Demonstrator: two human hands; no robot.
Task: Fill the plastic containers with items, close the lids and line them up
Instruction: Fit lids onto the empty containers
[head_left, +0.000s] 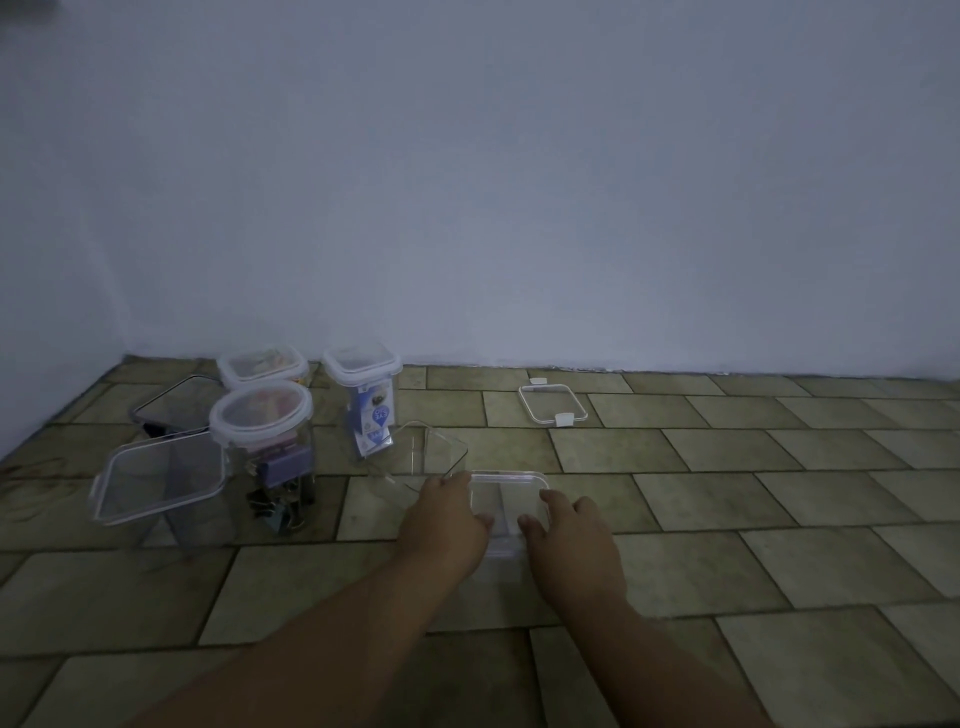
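A small clear container (511, 496) with its clear lid on top stands on the tiled floor in the centre. My left hand (447, 517) holds its left side and my right hand (569, 530) holds its right side, with both thumbs lying on the lid's near edge. Just behind my left hand stands an open, empty clear container (428, 449). A loose white-rimmed lid (553, 408) lies on the floor further back to the right.
At the left stand a lidded round jar (262, 415) with binder clips, a lidded square container (262, 364), a tall lidded container (363, 366) with blue packets, and a dark open bin (171, 410) with a large lid (161, 480) leaning on it. The wall runs close behind.
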